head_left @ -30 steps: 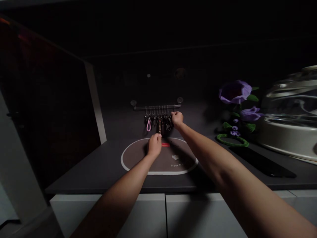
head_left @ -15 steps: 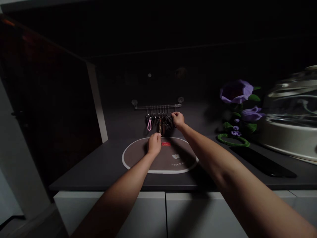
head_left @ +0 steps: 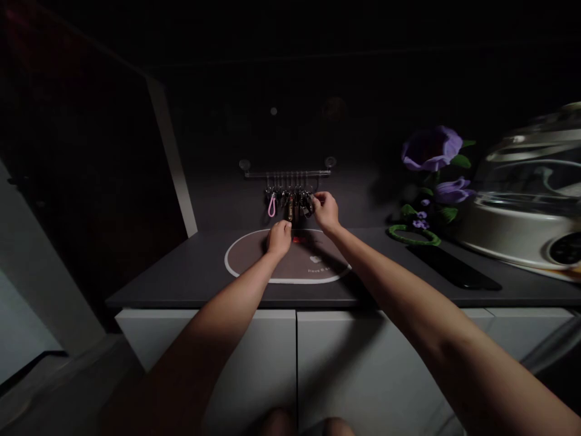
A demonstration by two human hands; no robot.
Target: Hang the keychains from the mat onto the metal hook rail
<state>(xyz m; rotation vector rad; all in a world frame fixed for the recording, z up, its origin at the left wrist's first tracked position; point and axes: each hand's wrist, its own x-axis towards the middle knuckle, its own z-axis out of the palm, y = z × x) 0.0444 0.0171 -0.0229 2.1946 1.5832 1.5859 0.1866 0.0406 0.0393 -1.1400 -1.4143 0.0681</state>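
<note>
A clear hook rail [head_left: 288, 174] is fixed to the dark wall, and several bunches of keys [head_left: 302, 203] hang from it. Among them are a pink loop strap [head_left: 271, 206] and a brown key tag with lettering [head_left: 291, 208]. My left hand [head_left: 279, 238] is closed, thumb and fingers pressed together at the lower end of the brown tag. At the right end of the row, my right hand [head_left: 326, 211] pinches a dark bunch of keys, largely hidden by the fingers. A small red object [head_left: 299, 240] lies below, beside my left hand.
An oval grey-brown mat [head_left: 247, 266] lies on the dark counter [head_left: 181, 281]. To the right stand purple flowers [head_left: 432, 148] with a green ring base [head_left: 413, 235], a black flat slab [head_left: 454, 267] and a large cream appliance [head_left: 503, 224]. White cabinet doors [head_left: 254, 357] are below.
The view has tilted down and shifted slightly, so the rail and counter sit higher in the picture. Both hands stay at the hanging keys, with no clear change of grip.
</note>
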